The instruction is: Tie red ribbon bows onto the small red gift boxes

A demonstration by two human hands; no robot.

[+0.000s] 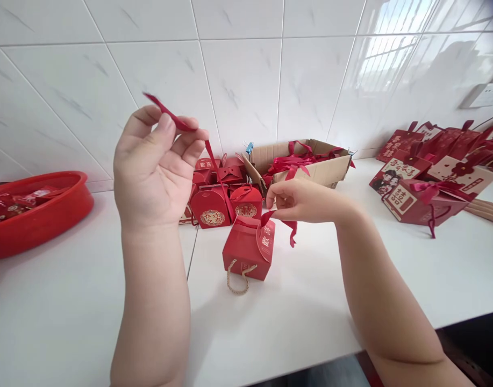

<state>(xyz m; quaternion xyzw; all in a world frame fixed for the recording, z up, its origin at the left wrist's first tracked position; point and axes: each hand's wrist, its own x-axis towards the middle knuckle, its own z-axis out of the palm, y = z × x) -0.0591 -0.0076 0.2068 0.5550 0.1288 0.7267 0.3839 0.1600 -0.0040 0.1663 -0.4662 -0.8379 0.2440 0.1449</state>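
A red gift box [246,252] with a gold rope handle [238,291] stands on the white counter in front of me. Dark red ribbon [221,180] runs from the top of this box up to my left hand [157,161]. That hand is raised, with the ribbon's end pinched between thumb and fingers. Just above the box, my right hand [298,200] has its fingers curled closed on the other part of the ribbon, and a loose tail hangs below it. Its fingertips are partly hidden.
Several red gift boxes [209,207] stand behind, beside a cardboard box [338,169] of red ribbons. A red plastic basin [48,215] of wrapped packets sits at left. More decorated gift boxes [431,199] are grouped at right. A tiled wall [246,80] closes off the back.
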